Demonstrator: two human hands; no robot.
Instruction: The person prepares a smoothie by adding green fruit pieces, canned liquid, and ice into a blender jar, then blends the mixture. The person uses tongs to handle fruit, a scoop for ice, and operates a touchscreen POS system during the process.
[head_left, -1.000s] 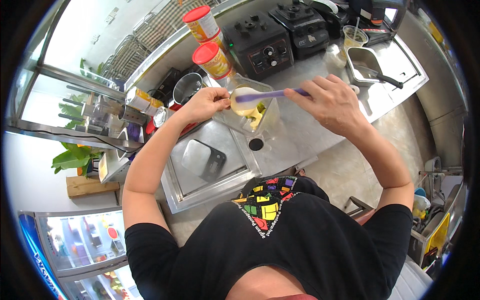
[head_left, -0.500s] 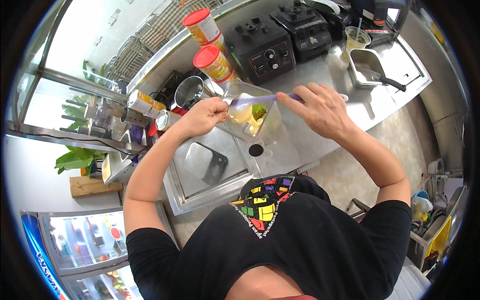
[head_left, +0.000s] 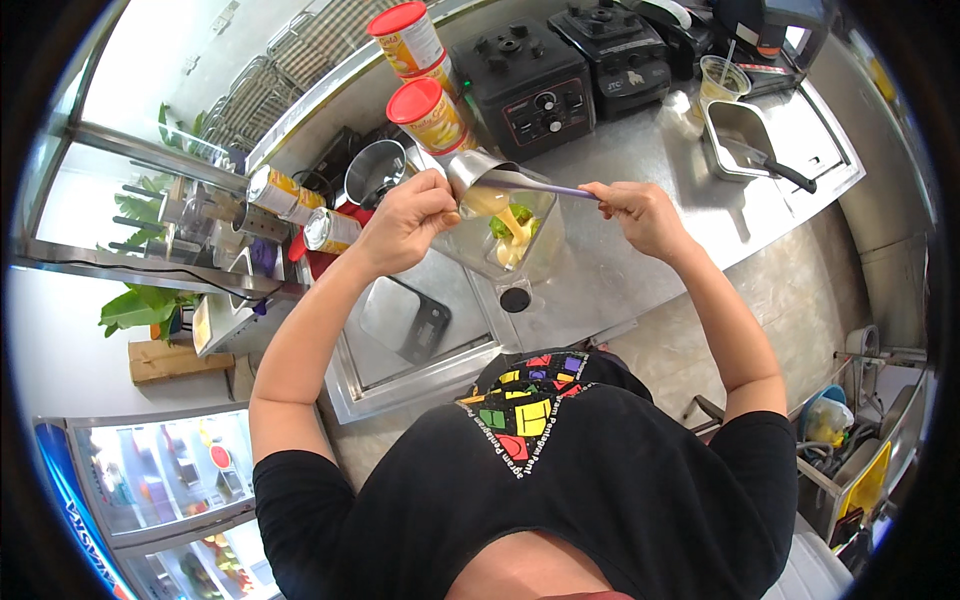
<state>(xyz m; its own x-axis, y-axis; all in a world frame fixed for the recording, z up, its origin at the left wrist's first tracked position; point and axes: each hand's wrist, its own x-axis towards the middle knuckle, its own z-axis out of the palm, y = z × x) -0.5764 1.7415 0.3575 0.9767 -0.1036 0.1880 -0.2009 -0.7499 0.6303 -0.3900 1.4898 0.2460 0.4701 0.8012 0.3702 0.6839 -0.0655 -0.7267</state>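
Observation:
Closed at the side of a tilted metal cup [head_left: 476,170], my left hand [head_left: 410,222] holds it over a clear square blender jar [head_left: 470,258]. A thick pale-yellow liquid [head_left: 517,231] runs from the cup into the jar. Green chunks [head_left: 500,224] and yellow matter lie inside the jar. My right hand [head_left: 643,216] pinches the end of a long purple utensil [head_left: 550,187], which looks like a spatula. Its far end reaches to the cup's mouth; the tip cannot be made out clearly.
Two black blender bases [head_left: 523,90] stand behind the jar, with red-lidded cans [head_left: 428,115] to their left. A flat scale [head_left: 404,318] lies near left, by a round black piece [head_left: 515,300]. At right are a metal container [head_left: 738,140] with a black-handled tool and a plastic cup [head_left: 722,80].
The metal cup has tipped and shifted up, and liquid now streams from it. My right hand has moved slightly right, holding the purple utensil nearer its end.

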